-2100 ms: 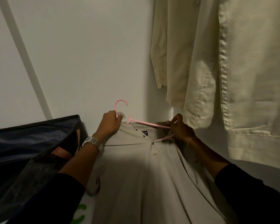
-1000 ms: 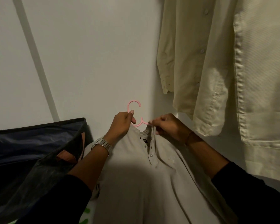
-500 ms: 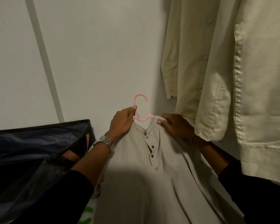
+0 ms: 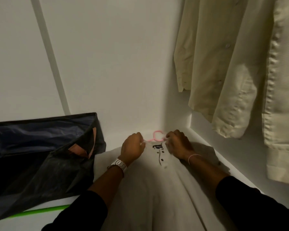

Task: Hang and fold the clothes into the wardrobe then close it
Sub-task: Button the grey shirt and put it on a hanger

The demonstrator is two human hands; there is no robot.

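Note:
A beige polo shirt (image 4: pixel 157 189) lies spread on the white wardrobe floor (image 4: pixel 107 152), its buttoned collar toward the back corner. A pink hanger (image 4: pixel 157 136) sits inside the neck, only its hook showing above the collar. My left hand (image 4: pixel 132 146), with a metal watch on the wrist, grips the collar on the left side. On the right side, my right hand (image 4: pixel 177 144) grips the collar by the hanger's neck. The fingertips of both hands are hidden.
A dark fabric storage bag (image 4: pixel 40 155) lies open at the left. Cream shirts (image 4: pixel 232 72) hang at the right above the floor. A green hanger (image 4: pixel 43 211) pokes out under the bag. White wardrobe walls (image 4: pixel 115 64) close the back and right.
The hanger has gone fully into the shirt's neck and the hook has dropped flat toward the floor. Both hands have moved to the collar, one on each side.

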